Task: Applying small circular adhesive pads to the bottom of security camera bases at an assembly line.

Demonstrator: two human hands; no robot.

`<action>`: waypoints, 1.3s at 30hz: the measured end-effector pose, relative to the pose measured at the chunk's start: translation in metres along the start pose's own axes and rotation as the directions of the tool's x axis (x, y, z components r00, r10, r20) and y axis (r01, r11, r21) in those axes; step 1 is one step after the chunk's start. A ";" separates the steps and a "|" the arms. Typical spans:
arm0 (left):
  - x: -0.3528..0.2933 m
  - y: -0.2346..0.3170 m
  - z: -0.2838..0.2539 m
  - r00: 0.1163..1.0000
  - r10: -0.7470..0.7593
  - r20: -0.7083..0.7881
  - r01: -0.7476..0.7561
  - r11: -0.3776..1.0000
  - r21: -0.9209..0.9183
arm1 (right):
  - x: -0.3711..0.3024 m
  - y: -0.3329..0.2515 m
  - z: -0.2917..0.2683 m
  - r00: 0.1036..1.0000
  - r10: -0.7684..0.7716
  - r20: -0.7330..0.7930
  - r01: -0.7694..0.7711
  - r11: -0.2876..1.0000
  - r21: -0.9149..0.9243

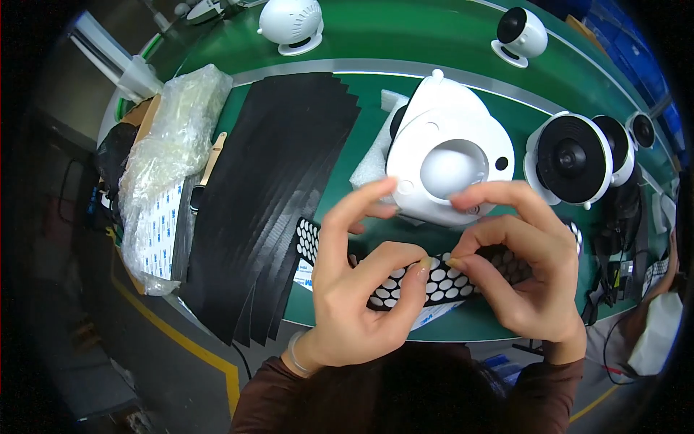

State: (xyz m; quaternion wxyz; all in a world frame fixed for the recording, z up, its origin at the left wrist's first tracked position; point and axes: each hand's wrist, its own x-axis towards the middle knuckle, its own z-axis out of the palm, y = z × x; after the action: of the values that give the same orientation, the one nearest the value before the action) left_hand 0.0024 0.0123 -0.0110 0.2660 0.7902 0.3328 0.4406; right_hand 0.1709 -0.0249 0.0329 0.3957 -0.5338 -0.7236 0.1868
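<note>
A black strip patterned with rows of white round dots (442,283) lies across the near edge of the green table. My left hand (369,289) pinches its upper edge between thumb and index finger, the other fingers raised and curled. Close beside it, my right hand (517,264) pinches the same edge with thumb and forefinger. Whether the fingertips also hold a single dot is too small to tell. White backing paper with blue print (436,314) shows under the strip. Just beyond my hands rests a white rounded housing (452,130) with a round recess, on white foam (372,163).
Left of my hands, long black sheets (267,181) lie fanned out. Farther left sits a plastic-wrapped bundle (173,145) by a wooden-handled tool (215,159). White round-bodied devices with black fronts (571,159) stand at the right; a white device on a foot (291,25) stands at the back.
</note>
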 end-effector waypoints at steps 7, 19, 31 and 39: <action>0.001 -0.004 0.005 1.000 -0.002 -0.021 0.001 0.999 -0.039 | -0.001 -0.030 -0.014 0.994 -0.103 0.039 0.109 0.966 -0.234; 0.000 -0.005 0.007 0.999 0.042 -0.007 -0.042 0.999 0.017 | 0.051 0.006 0.003 0.971 0.059 -0.233 -0.071 0.996 -0.045; -0.002 -0.002 0.005 1.000 -0.016 0.020 0.016 1.000 0.000 | 0.050 0.012 0.009 0.949 -0.161 -0.273 0.081 0.956 -0.283; -0.002 -0.003 0.005 1.000 -0.002 0.016 0.002 1.000 0.016 | 0.050 0.013 0.008 0.931 -0.276 -0.238 0.154 0.890 -0.429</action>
State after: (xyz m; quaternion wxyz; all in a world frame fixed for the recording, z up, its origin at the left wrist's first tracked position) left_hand 0.0053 0.0118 -0.0165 0.2628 0.7955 0.3349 0.4313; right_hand 0.1670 0.0270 0.0379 0.3980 -0.5411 -0.7350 -0.0925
